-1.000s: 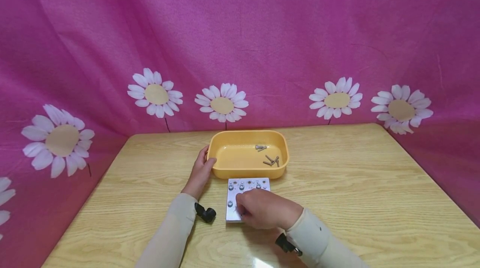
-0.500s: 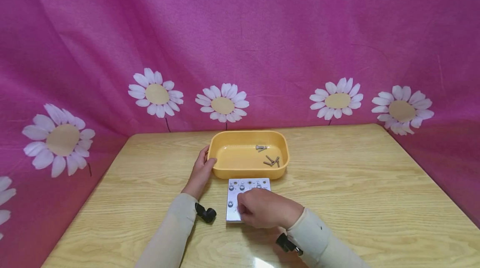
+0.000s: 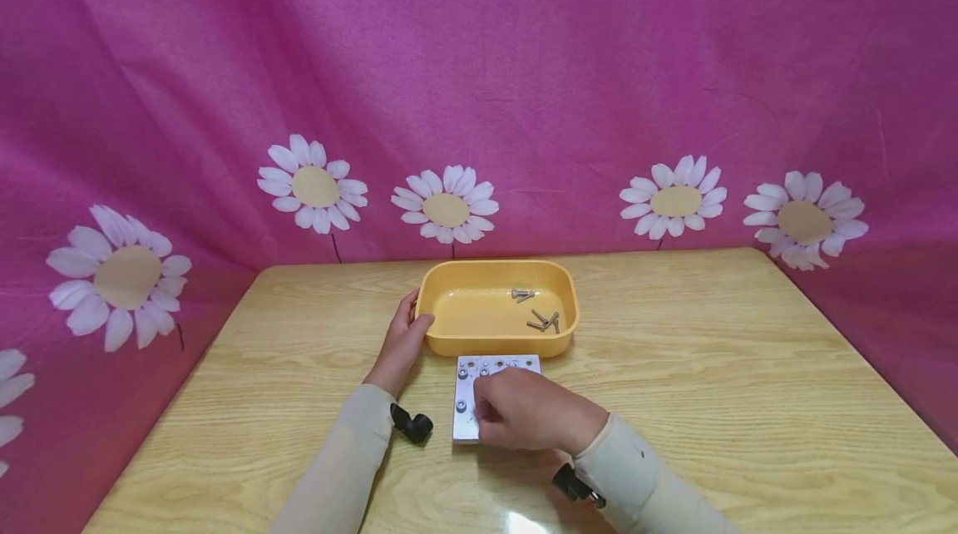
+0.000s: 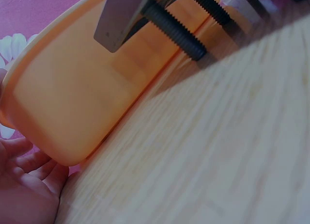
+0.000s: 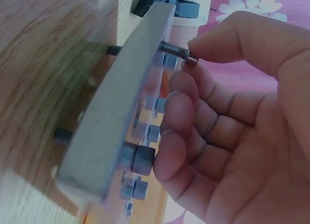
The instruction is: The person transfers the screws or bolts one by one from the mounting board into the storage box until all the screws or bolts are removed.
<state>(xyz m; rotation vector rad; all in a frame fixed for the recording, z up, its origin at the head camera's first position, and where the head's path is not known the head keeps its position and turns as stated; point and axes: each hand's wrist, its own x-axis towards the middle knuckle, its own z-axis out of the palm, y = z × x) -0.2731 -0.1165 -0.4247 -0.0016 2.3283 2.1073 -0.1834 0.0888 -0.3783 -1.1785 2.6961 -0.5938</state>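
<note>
My right hand (image 3: 535,413) is over a silvery metal plate (image 3: 466,427) in front of a yellow plastic basin (image 3: 494,347). In the right wrist view, thumb and index finger pinch the head of a socket-head bolt (image 5: 175,50), whose threaded shank stands partly in the plate. Other bolt heads (image 5: 143,160) rise from the same face, and threaded ends (image 5: 63,136) stick out underneath. My left hand (image 3: 397,351) holds the basin's left end, thumb at the rim and fingers along the outer wall.
Several loose bolts (image 3: 545,324) lie in the basin's right half. Under everything is a wooden table (image 3: 711,368), with a pink flowered cloth (image 3: 554,101) behind it. Dark wrist cameras (image 3: 412,426) sit on both sleeves.
My right hand has shifted slightly over the plate, and its knuckles now cover a bolt head near the back right that showed before. The left hand and basin stay put.
</note>
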